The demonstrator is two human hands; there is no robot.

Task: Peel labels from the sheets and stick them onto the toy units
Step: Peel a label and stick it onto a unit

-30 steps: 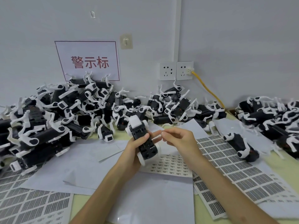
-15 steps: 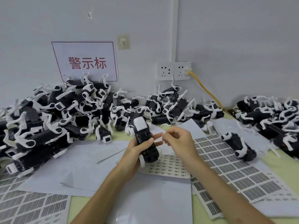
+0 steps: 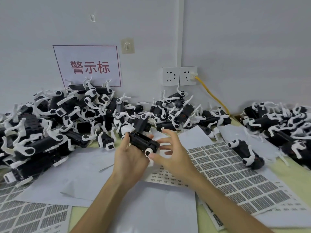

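Toy unit [image 3: 143,142] is gripped in your left hand [image 3: 129,158], raised over the small-label sheet [image 3: 162,176] on the bench [image 3: 296,175], black side up, likely to take a label; your right hand [image 3: 170,154] beside it is released, fingers spread.

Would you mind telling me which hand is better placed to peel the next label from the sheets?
Probably the right hand: its fingers are spread and hold nothing, above the white sheet of small labels. The left hand is occupied, gripping the black-and-white plastic toy unit.
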